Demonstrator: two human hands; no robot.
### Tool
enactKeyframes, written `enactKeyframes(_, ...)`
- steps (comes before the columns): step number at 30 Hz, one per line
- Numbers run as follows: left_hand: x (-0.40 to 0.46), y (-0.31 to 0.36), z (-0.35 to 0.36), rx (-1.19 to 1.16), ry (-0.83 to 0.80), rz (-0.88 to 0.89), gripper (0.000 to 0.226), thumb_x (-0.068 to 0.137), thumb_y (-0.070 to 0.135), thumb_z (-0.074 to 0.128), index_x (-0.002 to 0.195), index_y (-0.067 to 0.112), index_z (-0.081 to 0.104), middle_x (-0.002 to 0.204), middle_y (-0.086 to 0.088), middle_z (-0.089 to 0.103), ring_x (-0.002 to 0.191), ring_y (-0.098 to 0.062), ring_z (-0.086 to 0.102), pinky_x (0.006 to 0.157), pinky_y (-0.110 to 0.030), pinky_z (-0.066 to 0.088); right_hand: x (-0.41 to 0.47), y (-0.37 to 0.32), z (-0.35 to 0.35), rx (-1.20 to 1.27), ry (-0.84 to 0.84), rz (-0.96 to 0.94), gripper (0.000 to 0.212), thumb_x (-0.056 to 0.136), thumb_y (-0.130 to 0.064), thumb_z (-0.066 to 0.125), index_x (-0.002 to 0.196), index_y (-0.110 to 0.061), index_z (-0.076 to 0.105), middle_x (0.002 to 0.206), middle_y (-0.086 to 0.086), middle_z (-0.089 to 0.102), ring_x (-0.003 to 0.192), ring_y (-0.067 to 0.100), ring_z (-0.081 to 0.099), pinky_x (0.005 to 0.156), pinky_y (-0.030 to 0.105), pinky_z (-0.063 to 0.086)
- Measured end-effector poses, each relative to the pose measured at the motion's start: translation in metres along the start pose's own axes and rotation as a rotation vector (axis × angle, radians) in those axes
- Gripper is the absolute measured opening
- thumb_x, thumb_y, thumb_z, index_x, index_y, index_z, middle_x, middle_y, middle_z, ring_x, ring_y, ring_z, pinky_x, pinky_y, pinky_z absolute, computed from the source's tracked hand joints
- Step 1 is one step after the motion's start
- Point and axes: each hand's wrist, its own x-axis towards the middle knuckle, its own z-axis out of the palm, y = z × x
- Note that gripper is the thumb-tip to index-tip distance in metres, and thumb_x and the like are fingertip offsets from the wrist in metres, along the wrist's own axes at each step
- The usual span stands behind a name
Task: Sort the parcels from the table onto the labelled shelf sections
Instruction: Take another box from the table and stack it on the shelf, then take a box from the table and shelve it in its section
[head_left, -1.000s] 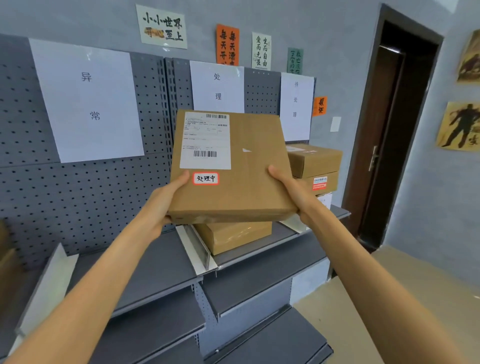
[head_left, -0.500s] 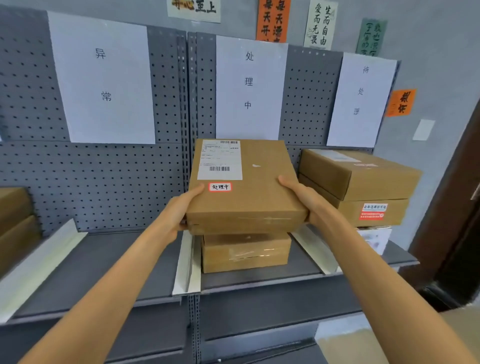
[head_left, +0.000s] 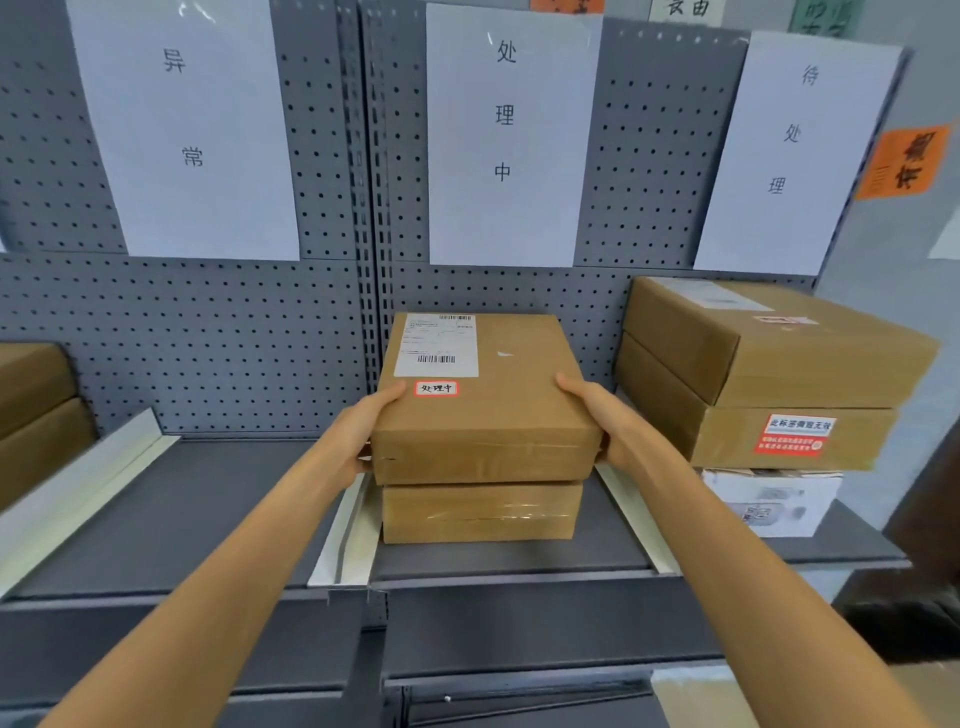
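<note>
A flat brown parcel (head_left: 498, 410) with a white shipping label and a small red-framed sticker lies on top of another brown parcel (head_left: 480, 512) in the middle shelf section. My left hand (head_left: 363, 431) grips its left edge, thumb on top. My right hand (head_left: 597, 415) grips its right edge the same way. The white sign (head_left: 506, 135) behind this section reads 处理中, matching the sticker. The grey shelf board (head_left: 519, 558) carries both parcels.
White dividers (head_left: 348, 535) (head_left: 634, 514) bound the middle section. Three stacked parcels (head_left: 774, 374) fill the right section under its sign (head_left: 789, 145). Brown boxes (head_left: 36, 400) sit at the far left, beyond another divider (head_left: 78, 493). The left section lies under a sign (head_left: 182, 130).
The parcel has come down from in front of the sign onto the lower parcel in the middle section. Both hands still hold it, and the camera has moved closer.
</note>
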Motion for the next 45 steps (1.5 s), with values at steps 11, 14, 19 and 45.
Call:
enactKeyframes(11, 0.014, -0.006, 0.008, -0.031, -0.112, -0.052, 0.037, 0.084, 0.047, 0.065, 0.113, 0.023, 0.061, 0.105, -0.004, 0.07, 0.097, -0.02, 0.065, 0.069, -0.033, 0.051, 0.02, 0.012, -0.01, 0.047, -0.022, 0.023, 0.038, 0.083, -0.056, 0.066, 0.098, -0.022, 0.059, 0.094, 0.003, 0.067, 0.08, 0.019, 0.066, 0.05, 0.027, 0.053)
enactKeyframes(14, 0.016, -0.006, 0.009, -0.042, -0.1, -0.048, 0.034, 0.086, 0.043, 0.064, 0.113, 0.022, 0.06, 0.105, -0.004, 0.069, 0.095, -0.02, 0.064, 0.066, -0.032, 0.05, 0.026, 0.015, -0.014, 0.11, -0.123, 0.037, 0.047, 0.084, -0.051, 0.068, 0.116, -0.017, 0.062, 0.111, 0.008, 0.07, 0.101, 0.025, 0.066, 0.086, 0.042, 0.055)
enactKeyframes(19, 0.02, -0.008, 0.009, -0.041, -0.065, -0.052, 0.033, 0.087, 0.045, 0.063, 0.111, 0.022, 0.06, 0.106, -0.005, 0.069, 0.098, -0.021, 0.064, 0.073, -0.033, 0.052, 0.03, 0.016, -0.013, 0.117, -0.187, 0.05, 0.047, 0.086, -0.047, 0.068, 0.119, -0.015, 0.06, 0.112, 0.01, 0.069, 0.102, 0.026, 0.066, 0.079, 0.039, 0.055)
enactKeyframes(45, -0.066, 0.039, -0.046, 0.998, 0.346, 0.632, 0.06, 0.093, 0.035, 0.057, 0.145, 0.011, 0.038, 0.147, -0.006, 0.044, 0.133, -0.025, 0.043, 0.104, -0.04, 0.039, -0.069, -0.032, 0.051, -0.895, 0.167, -0.803, 0.066, 0.092, -0.035, 0.058, 0.15, -0.016, 0.032, 0.154, 0.003, 0.034, 0.141, 0.023, 0.031, 0.108, 0.045, 0.038)
